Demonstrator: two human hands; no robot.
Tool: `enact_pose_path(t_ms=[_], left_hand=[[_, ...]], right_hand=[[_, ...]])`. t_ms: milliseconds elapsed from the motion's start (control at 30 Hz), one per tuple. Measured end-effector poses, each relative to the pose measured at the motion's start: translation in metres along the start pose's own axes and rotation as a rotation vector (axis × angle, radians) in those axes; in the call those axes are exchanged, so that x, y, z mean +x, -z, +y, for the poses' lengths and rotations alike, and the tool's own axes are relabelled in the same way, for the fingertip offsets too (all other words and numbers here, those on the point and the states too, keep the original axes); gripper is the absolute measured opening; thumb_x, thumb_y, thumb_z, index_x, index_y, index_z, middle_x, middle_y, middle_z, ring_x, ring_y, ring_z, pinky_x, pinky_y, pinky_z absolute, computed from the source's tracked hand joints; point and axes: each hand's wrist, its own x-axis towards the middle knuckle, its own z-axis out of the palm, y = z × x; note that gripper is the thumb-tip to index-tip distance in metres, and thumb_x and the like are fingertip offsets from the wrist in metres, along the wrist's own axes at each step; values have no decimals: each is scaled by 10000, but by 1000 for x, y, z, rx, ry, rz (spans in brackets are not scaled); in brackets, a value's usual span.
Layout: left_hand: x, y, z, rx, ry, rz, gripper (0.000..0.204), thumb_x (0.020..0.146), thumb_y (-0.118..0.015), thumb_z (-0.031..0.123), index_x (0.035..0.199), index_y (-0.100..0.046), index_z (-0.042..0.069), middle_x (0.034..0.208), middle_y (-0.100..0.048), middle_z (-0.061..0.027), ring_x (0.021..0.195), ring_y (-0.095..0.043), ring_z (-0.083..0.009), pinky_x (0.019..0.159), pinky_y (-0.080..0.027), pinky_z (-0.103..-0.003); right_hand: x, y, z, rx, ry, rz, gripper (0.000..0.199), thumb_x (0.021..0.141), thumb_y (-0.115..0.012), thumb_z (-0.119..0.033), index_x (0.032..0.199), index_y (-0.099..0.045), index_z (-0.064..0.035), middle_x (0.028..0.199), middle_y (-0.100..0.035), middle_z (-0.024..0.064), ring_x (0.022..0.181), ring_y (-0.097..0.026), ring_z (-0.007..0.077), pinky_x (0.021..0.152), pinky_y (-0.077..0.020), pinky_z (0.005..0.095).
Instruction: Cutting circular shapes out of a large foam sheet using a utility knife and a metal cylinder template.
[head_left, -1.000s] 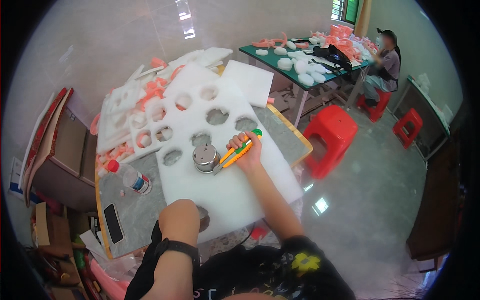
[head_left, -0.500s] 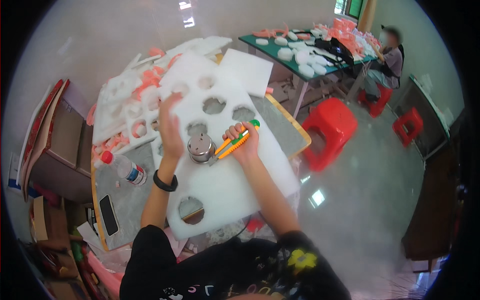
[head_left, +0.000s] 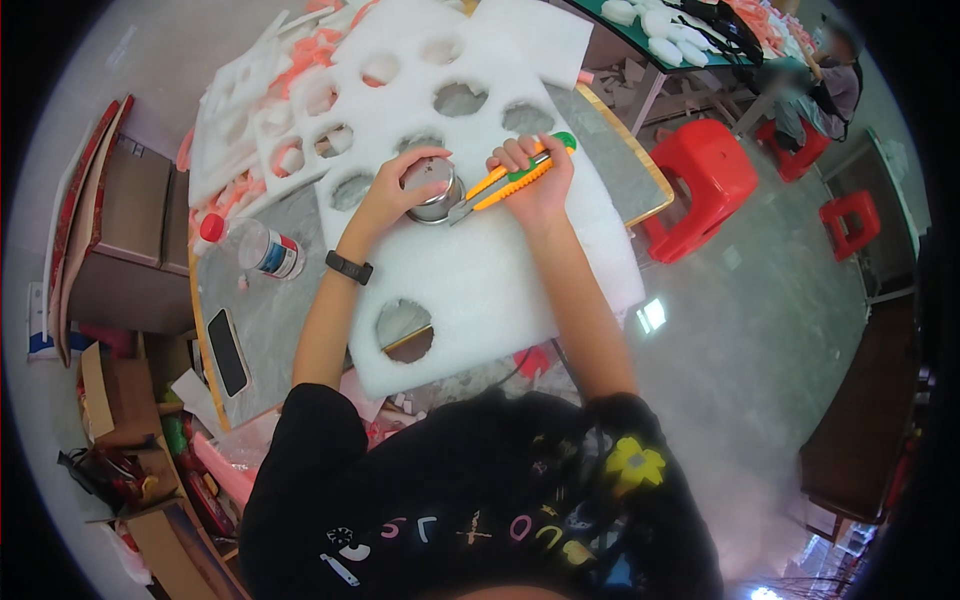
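Note:
A large white foam sheet (head_left: 480, 290) with several rough round holes lies across the table in front of me. On it stands a round silver metal cup (head_left: 440, 206), its flat face up. My left hand (head_left: 385, 200) is closed around the cup from the left, thumb across its top and fingers along the far side. In my right hand (head_left: 540, 190) is an orange-and-green utility knife (head_left: 515, 183), held in a fist. Its metal tip points down and left, close by the cup's right side; whether it touches the cup or foam I cannot tell.
At the left lie a red-capped plastic bottle (head_left: 262, 250) and a phone (head_left: 228, 352). White and pink foam scraps (head_left: 245, 150) pile up at the far left. Right of the table stands a red stool (head_left: 705, 185). Another person (head_left: 825, 90) sits by a green-topped table (head_left: 640, 55).
My left hand, raised open beside the cup before, has come down and taken hold of it. My right hand keeps the knife beside the cup. The whole view has tilted down.

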Motion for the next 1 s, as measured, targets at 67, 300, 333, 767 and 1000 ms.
enact_pose_path(t_ms=[67, 300, 333, 767, 1000], left_hand=[[-2, 2, 1, -25, 42, 11, 368, 751, -667, 179, 1082, -574, 46, 1030, -573, -26, 968, -486, -117, 903, -364, -254], [-2, 1, -3, -17, 38, 6, 347, 767, -658, 206, 1066, -576, 51, 1017, -567, -15, 946, -477, -117, 891, -361, -252], [-2, 1, -4, 23, 9, 11, 350, 771, -636, 187, 1083, -563, 47, 1019, -581, -42, 967, -502, -129, 893, -373, -257], [-4, 11, -5, -133, 11, 119, 288, 773, -633, 160, 1015, -550, 29, 984, -583, -51, 945, -518, -113, 851, -398, -237], [-5, 13, 3, -321, 79, 137, 369, 808, -512, 287, 1046, -522, 5, 1019, -573, -81, 923, -537, -132, 796, -432, -238]], right_hand=[[-1, 3, -5, 108, 53, -53, 247, 767, -486, -250, 623, -337, -117, 563, -322, 8, 554, -335, 145, 674, -343, 318], [-4, 1, -12, 82, 235, 50, 229, 761, -468, -238, 634, -322, -115, 566, -312, 11, 549, -320, 143, 667, -332, 313], [-4, 0, -10, 52, 248, 65, 231, 760, -472, -237, 635, -322, -113, 566, -313, 12, 549, -322, 144, 668, -332, 314], [-3, 0, -6, -8, 275, 88, 203, 777, -457, -222, 665, -346, -96, 616, -356, 41, 621, -366, 172, 764, -342, 352], [-1, 3, -8, 11, 343, 117, 166, 757, -481, -216, 725, -392, -79, 670, -408, 60, 652, -405, 190, 741, -352, 351]])
